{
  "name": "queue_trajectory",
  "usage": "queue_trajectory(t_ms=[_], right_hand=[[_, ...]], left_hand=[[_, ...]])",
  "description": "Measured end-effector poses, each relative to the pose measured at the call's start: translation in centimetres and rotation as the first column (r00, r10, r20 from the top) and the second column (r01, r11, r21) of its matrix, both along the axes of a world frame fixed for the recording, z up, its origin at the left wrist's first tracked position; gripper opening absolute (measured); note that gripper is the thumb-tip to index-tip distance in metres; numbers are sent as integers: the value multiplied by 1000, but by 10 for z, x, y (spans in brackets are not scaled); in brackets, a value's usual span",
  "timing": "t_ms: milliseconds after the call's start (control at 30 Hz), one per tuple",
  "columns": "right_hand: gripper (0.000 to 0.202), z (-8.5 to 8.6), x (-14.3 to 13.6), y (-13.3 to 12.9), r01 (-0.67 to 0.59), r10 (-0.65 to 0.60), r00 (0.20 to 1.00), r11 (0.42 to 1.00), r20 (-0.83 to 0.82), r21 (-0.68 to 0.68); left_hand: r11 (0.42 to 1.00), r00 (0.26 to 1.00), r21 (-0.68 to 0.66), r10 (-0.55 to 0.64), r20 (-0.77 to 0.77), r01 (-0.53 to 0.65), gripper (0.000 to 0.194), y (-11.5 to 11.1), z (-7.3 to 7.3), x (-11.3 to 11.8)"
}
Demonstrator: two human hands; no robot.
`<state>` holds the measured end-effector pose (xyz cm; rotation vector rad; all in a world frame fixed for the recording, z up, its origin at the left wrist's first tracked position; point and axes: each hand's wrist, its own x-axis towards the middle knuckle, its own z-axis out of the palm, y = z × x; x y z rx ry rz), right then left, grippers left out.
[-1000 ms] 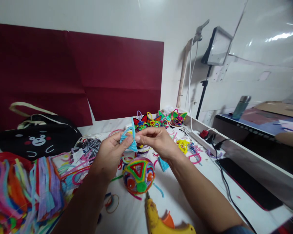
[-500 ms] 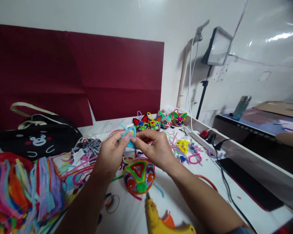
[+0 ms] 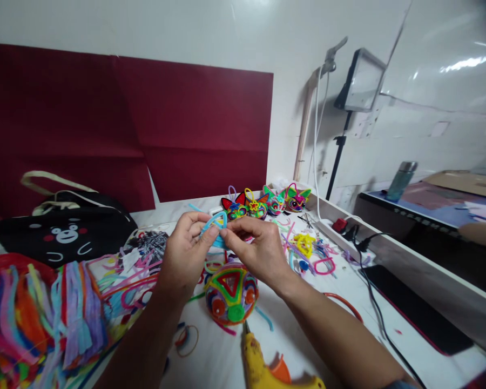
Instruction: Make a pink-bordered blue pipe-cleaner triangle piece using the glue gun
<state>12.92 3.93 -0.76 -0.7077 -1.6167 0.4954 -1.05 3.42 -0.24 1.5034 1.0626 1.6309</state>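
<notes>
Between my two hands is a light blue pipe cleaner [image 3: 220,218] bent into a pointed loop. My left hand [image 3: 188,251] pinches its left side between thumb and fingers, and my right hand [image 3: 257,246] pinches its lower right side. Just below them on the table rests a round animal head [image 3: 231,294] covered in coloured pipe cleaners, with orange eyes, a green nose and a red triangle on its forehead. A yellow glue gun [image 3: 259,362] lies nearer to me, its nozzle close to the head's lower edge.
Several finished animal heads [image 3: 275,202] stand at the back. Bundles of pipe cleaners [image 3: 76,308] lie at left, before a black bag [image 3: 65,232]. Yellow pieces [image 3: 303,244] and scraps lie at right, near a power strip [image 3: 358,243] and a black phone-like slab [image 3: 417,308].
Both hands stay nearly in place around the blue loop. Its loose end at the upper left has swung down and outward, and the left fingers have shifted slightly along it.
</notes>
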Motion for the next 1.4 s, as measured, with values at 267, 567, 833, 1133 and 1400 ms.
queue_trajectory(t_ms=[267, 567, 833, 1133, 1400], right_hand=[[13, 1, -1, -3, 3, -1, 999, 999, -43, 41], [14, 5, 1, 2, -193, 126, 956, 951, -265, -244], [17, 9, 0, 2, -256, 143, 936, 903, -322, -345], [16, 14, 0, 1, -267, 121, 924, 883, -362, -386], [17, 12, -3, 4, -338, 173, 897, 861, -407, -379]], left_hand=[[998, 988, -46, -29, 151, 37, 39, -4, 2, 4], [985, 958, -88, -119, 259, 146, 26, -4, 7, 4], [993, 956, -62, -81, 282, 102, 12, 0, 6, 3], [993, 957, -91, -40, 287, 69, 23, -2, 7, 2], [998, 974, -48, 41, 222, -31, 20, -4, 3, 6]])
